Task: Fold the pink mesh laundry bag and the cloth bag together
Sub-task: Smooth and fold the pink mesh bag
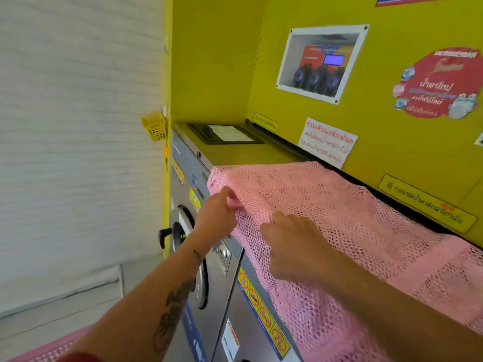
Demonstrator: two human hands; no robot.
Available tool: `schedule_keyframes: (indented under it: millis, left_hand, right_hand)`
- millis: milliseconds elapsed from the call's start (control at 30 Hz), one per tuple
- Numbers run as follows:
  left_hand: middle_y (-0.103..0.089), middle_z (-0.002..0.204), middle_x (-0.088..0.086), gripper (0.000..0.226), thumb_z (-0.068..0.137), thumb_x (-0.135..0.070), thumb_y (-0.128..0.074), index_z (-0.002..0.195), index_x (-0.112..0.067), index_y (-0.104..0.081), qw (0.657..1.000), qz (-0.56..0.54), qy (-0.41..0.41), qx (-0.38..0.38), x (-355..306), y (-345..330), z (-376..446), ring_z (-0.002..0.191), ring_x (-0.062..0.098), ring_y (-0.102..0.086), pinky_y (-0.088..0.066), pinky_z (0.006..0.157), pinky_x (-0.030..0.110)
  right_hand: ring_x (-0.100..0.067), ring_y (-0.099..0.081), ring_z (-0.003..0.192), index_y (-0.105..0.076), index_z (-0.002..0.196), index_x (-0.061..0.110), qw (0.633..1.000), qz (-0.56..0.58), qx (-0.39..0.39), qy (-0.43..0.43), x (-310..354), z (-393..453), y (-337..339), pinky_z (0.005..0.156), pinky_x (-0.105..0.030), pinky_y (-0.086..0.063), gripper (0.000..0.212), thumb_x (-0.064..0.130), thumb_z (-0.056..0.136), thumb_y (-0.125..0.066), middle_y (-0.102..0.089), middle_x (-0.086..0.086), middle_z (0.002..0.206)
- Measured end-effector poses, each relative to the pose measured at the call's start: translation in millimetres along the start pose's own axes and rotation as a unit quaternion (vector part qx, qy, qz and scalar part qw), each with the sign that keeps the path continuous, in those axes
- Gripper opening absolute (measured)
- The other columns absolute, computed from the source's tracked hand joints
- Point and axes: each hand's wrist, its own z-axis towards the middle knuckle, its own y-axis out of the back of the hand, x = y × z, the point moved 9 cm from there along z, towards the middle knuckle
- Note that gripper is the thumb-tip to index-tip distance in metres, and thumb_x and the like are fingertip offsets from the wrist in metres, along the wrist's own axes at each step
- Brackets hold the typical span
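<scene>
The pink mesh laundry bag [339, 218] lies spread across the top of a washing machine [235, 152] and hangs over its front edge. My left hand [218, 214] pinches the bag's left hanging corner between thumb and fingers. My right hand [295, 244] rests on the mesh at the machine's front edge, with its fingers curled into the fabric. More pink mesh [52, 348] shows at the bottom left, under my left forearm. No separate cloth bag can be told apart from the mesh.
The machine's round steel door [193, 257] and its handle are below my left hand. A yellow wall [379, 131] with stickers and a framed opening rises behind the machine. A small yellow basket [154, 126] hangs on the left wall. A black tray [224, 133] sits at the machine's back.
</scene>
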Motion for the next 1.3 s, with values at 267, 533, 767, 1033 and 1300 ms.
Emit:
schedule_keyframes:
  millis: [267, 533, 767, 1033, 1300]
  left_hand:
    - [-0.058, 0.083, 0.009, 0.01, 0.091, -0.011, -0.045, 0.094, -0.013, -0.054, 0.98, 0.141, -0.063, -0.125, 8.7, 49.6, 46.5, 0.068, 0.029, -0.052, -0.037, 0.059, 0.036]
    - [-0.067, 0.098, 0.013, 0.023, 0.084, -0.012, -0.044, 0.101, -0.013, -0.059, 0.975, -0.124, 0.174, -0.055, 76.3, 34.2, 65.3, 0.08, 0.033, -0.066, -0.05, 0.073, 0.038]
    - [-0.06, 0.11, 0.014, 0.05, 0.085, -0.015, -0.059, 0.134, -0.019, -0.048, 0.944, -0.227, 0.229, 0.065, 84.9, -8.2, 60.5, 0.065, 0.018, -0.056, -0.043, 0.054, 0.027]
    - [-0.065, 0.114, 0.004, 0.031, 0.085, -0.011, -0.053, 0.112, -0.016, -0.067, 0.996, -0.064, 0.045, -0.044, 13.9, 32.4, 66.6, 0.087, 0.018, -0.063, -0.044, 0.074, 0.026]
    - [-0.066, 0.076, 0.003, 0.023, 0.092, -0.014, -0.057, 0.105, -0.031, -0.064, 0.952, -0.194, -0.191, 0.139, -178.4, -13.8, -9.1, 0.065, 0.019, -0.06, -0.049, 0.055, 0.027]
  right_hand:
    - [-0.009, -0.048, 0.061, -0.056, 0.086, 0.028, 0.948, 0.316, -0.01, 0.035, -17.7, 4.7, -0.2, 0.057, -0.034, -0.04, 0.02, 0.01, 0.086, -0.05, -0.056, 0.003, 0.07]
    - [-0.014, -0.043, 0.118, -0.053, 0.123, 0.037, 0.972, 0.217, -0.011, -0.092, -83.6, 29.2, -19.3, 0.102, -0.039, -0.039, 0.03, 0.043, 0.093, -0.053, -0.047, 0.012, 0.122]
    - [-0.019, -0.025, 0.144, -0.02, 0.151, 0.038, 0.97, 0.179, 0.127, -0.104, -89.2, 27.9, -49.9, 0.119, -0.047, -0.023, 0.062, 0.061, 0.095, -0.035, -0.023, 0.008, 0.158]
    - [-0.001, -0.041, 0.129, -0.046, 0.14, 0.039, 0.95, 0.29, 0.035, -0.11, -122.3, 5.6, -26.6, 0.109, -0.025, -0.031, 0.049, 0.04, 0.094, -0.061, -0.042, 0.017, 0.146]
    - [-0.008, -0.056, 0.113, -0.059, 0.121, 0.038, 0.918, 0.302, -0.012, -0.257, -232.2, -110.2, 3.5, 0.097, -0.033, -0.047, 0.032, 0.023, 0.093, -0.065, -0.059, 0.011, 0.125]
